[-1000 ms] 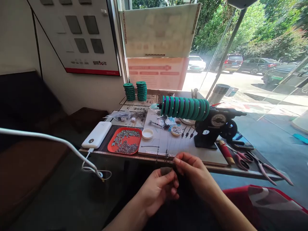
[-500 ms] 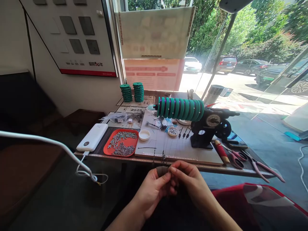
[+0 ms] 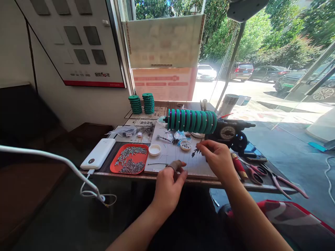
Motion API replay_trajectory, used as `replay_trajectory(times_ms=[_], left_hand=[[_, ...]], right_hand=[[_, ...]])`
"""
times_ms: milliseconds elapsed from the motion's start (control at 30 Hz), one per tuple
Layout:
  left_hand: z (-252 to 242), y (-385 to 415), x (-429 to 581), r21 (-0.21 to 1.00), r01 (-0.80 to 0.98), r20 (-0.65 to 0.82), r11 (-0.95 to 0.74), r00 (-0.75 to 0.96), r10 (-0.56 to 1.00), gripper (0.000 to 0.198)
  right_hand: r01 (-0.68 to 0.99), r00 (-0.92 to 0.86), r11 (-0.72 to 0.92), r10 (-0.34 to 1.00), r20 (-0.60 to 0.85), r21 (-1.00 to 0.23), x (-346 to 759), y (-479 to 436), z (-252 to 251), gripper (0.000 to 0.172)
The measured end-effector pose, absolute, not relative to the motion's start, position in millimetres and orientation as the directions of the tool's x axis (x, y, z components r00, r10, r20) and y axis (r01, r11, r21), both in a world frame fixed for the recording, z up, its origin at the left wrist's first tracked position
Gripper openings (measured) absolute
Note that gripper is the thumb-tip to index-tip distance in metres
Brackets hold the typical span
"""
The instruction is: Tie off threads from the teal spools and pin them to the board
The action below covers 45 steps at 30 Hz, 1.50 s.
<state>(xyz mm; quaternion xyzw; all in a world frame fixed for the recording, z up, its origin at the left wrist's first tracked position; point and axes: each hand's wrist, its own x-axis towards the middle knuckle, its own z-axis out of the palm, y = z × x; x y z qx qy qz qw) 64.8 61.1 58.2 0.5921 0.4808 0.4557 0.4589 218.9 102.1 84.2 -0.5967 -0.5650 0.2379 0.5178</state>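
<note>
My left hand is just over the front edge of the white board. Its fingers are curled, and thumb and forefinger come close together; anything between them is too fine to make out. A brownish wrap covers one of its fingers. Farther right, my right hand is over the board, fingertips pinched at the upper end of small black thin-stemmed pieces. That hand partly hides them. Just beyond is a round white dish of small beads. Thin lines run across the board.
Green spools sit on a black hand-cranked winder. An orange tray holds small metal parts, beside a white power bank. Scissors, pliers and a red-handled tool lie right. A white cable crosses the left.
My hands were together in front of the table edge and have parted. The right went forward and right to the black pieces; the left moved slightly forward. The view has shifted slightly.
</note>
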Motion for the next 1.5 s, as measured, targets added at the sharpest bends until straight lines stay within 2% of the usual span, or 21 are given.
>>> replay_trajectory(times_ms=[67, 167, 300, 433, 567, 700, 900, 1267, 1367, 1467, 1500], left_hand=[[66.3, 71.5, 77.3, 0.987, 0.1, 0.114, -0.13, 0.15, 0.982, 0.029], [70.2, 81.4, 96.7, 0.995, -0.065, 0.087, -0.074, 0.241, 0.967, 0.025], [71.3, 75.1, 104.1, 0.937, -0.327, 0.01, 0.119, 0.367, 0.93, 0.024], [70.9, 56.7, 90.8, 0.851, -0.389, -0.145, 0.353, 0.474, 0.869, 0.029], [59.8, 37.3, 69.2, 0.797, -0.283, -0.299, 0.533, 0.581, 0.757, 0.031], [42.9, 18.3, 49.9, 0.743, -0.254, -0.369, 0.619, 0.617, 0.695, 0.029], [27.6, -2.5, 33.9, 0.681, -0.272, -0.397, 0.68, 0.642, 0.655, 0.029], [6.4, -14.0, 22.7, 0.655, -0.3, -0.379, 0.693, 0.662, 0.646, 0.031], [13.6, -13.2, 20.3, 0.697, -0.27, -0.389, 0.664, 0.635, 0.667, 0.029], [30.4, 1.8, 27.8, 0.856, -0.178, -0.31, 0.485, 0.574, 0.758, 0.012], [36.9, 10.5, 34.0, 0.889, -0.168, -0.265, 0.425, 0.568, 0.779, 0.018]], right_hand=[[0.25, 0.196, 0.171, 0.955, 0.223, -0.953, 222.5, 93.9, 90.2, 0.022], [0.047, 0.13, 0.132, 0.982, 0.137, -0.99, 225.8, 88.7, 97.2, 0.021], [-0.218, -0.05, -0.001, 0.999, 0.01, -0.976, 223.4, 88.5, 96.4, 0.022], [-0.346, -0.19, -0.112, 0.981, -0.047, -0.932, 216.8, 85.8, 91.6, 0.023], [-0.351, -0.118, -0.054, 0.993, -0.013, -0.935, 215.7, 83.1, 87.7, 0.023], [-0.316, -0.089, -0.048, 0.996, -0.02, -0.947, 217.7, 81.9, 83.5, 0.022], [-0.276, -0.068, -0.051, 0.997, -0.033, -0.96, 217.1, 80.9, 82.5, 0.025], [-0.283, -0.049, -0.057, 0.998, -0.045, -0.957, 217.0, 81.0, 80.0, 0.022], [-0.29, -0.047, -0.057, 0.998, -0.045, -0.955, 217.5, 81.9, 79.2, 0.021], [-0.269, -0.044, -0.037, 0.999, -0.026, -0.962, 219.5, 84.9, 78.9, 0.019], [-0.254, -0.041, -0.023, 0.999, -0.013, -0.967, 220.4, 86.1, 79.2, 0.019]])
